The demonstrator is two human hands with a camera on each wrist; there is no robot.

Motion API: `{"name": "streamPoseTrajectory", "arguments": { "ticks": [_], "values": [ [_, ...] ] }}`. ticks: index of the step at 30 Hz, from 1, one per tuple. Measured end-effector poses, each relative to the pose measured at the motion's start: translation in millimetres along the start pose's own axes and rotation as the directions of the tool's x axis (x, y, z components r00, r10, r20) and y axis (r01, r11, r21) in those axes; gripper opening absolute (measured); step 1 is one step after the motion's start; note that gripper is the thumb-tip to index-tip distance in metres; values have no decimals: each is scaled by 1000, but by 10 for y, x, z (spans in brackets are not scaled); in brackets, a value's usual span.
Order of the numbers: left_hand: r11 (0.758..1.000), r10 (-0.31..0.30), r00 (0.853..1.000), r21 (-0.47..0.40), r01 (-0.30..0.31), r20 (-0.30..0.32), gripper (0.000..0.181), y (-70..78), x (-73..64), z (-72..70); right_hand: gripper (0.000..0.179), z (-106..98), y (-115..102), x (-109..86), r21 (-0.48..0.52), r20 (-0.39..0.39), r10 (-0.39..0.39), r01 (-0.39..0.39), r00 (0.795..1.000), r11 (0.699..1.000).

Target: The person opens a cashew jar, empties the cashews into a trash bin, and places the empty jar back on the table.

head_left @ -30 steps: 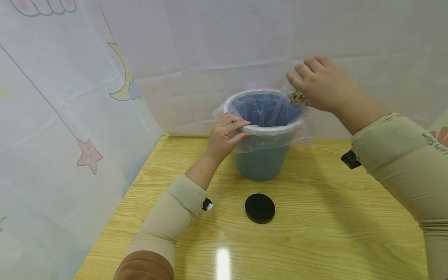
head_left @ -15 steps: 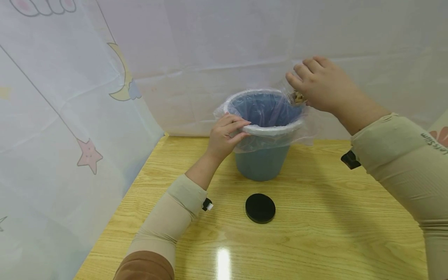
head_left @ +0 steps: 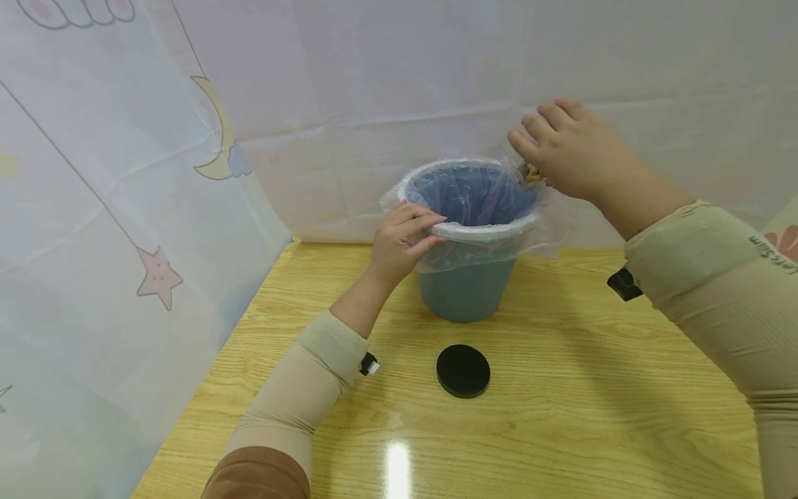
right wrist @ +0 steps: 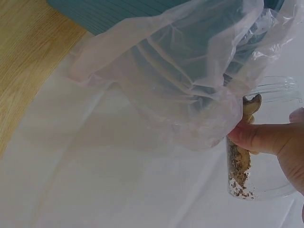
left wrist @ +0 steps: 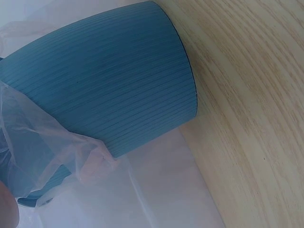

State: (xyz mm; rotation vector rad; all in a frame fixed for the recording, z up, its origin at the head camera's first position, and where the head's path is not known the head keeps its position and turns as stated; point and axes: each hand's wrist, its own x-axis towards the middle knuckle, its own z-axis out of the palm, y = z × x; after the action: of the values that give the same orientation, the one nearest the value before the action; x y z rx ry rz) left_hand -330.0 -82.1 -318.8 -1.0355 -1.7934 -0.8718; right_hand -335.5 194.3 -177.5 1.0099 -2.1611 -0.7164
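A blue bin [head_left: 467, 294] stands on the table, with a clear plastic bag [right wrist: 156, 66] lining it and folded over its rim. My left hand [head_left: 399, 239] grips the bin's near left rim through the bag, thumb outside and fingers over the top. At the right side of the rim, my right hand [head_left: 573, 149] holds a clear jar [right wrist: 270, 178] tilted on its side, its uncovered mouth toward the bin. Brown dried pieces [head_left: 531, 174] and crumbs lie along the jar's lower wall. A black round lid [head_left: 463, 371] lies on the table before the bin.
The wood-grain table [head_left: 561, 430] reaches back to a pale cloth backdrop [head_left: 399, 83]. A second printed cloth [head_left: 81, 277] hangs along the left side. Loose bag edges stick out around the bin's rim.
The right hand has shifted very slightly up and left with the tilted jar. The left hand, the bin and the black lid stay where they were.
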Motion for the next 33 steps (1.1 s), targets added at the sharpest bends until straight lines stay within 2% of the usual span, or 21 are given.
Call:
{"name": "streamPoseTrajectory", "arguments": {
  "ticks": [6,14,27,33],
  "values": [
    [1000,-7,1000,-4,7,1,28,1,1,-3,63,19,2,0,-1,-10,-2,2,1000,1000],
    [1000,-9,1000,-7,9,3,27,10,6,-12,58,21,-4,2,3,25,6,-6,1000,1000],
    [1000,-11,1000,-5,11,4,27,6,6,-7,58,37,-21,2,-4,38,-9,9,999,1000],
    [1000,-7,1000,9,7,7,27,5,3,-8,59,66,-21,-2,0,16,-16,16,1000,1000]
  ]
}}
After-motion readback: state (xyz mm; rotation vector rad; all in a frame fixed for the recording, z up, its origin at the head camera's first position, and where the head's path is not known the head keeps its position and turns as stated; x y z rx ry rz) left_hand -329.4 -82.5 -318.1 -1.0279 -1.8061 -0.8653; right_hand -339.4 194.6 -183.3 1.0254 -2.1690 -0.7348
